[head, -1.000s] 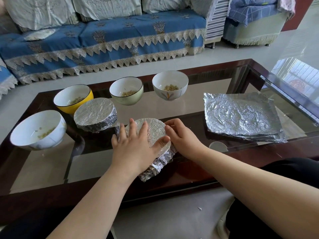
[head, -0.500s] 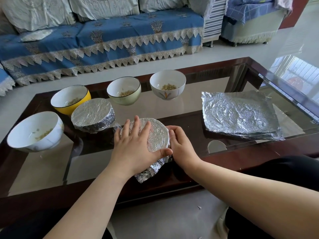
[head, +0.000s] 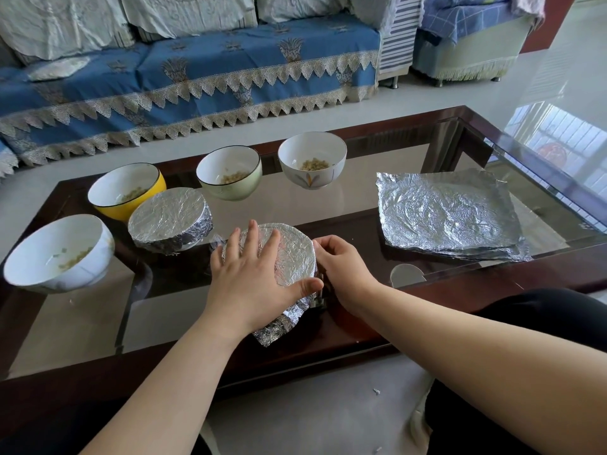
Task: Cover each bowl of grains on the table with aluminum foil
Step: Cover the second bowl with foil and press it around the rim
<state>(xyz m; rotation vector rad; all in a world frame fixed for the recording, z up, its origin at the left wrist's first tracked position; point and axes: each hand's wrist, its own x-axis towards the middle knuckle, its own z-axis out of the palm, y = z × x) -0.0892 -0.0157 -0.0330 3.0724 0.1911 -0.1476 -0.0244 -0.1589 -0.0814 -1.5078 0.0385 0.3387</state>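
Observation:
A foil-wrapped bowl (head: 292,254) stands near the front of the glass table (head: 328,208). My left hand (head: 253,280) lies flat on its foil top, fingers straight, thumb along the near rim. My right hand (head: 341,267) has its fingers curled against the bowl's right side, pressing the foil there. A second foil-covered bowl (head: 169,220) stands to the left. Uncovered bowls with grains are a white one (head: 56,254) at far left, a yellow one (head: 126,190), a pale green one (head: 230,174) and a white flowered one (head: 312,159).
A stack of foil sheets (head: 446,215) lies on the right of the table. A sofa with a blue cover (head: 197,77) stands beyond the table. A tiled floor (head: 312,405) lies between the table's front edge and my dark-clothed knees.
My right hand has slid from the foil's top edge down the bowl's right side and curled in tighter. My left hand has stayed flat on the top.

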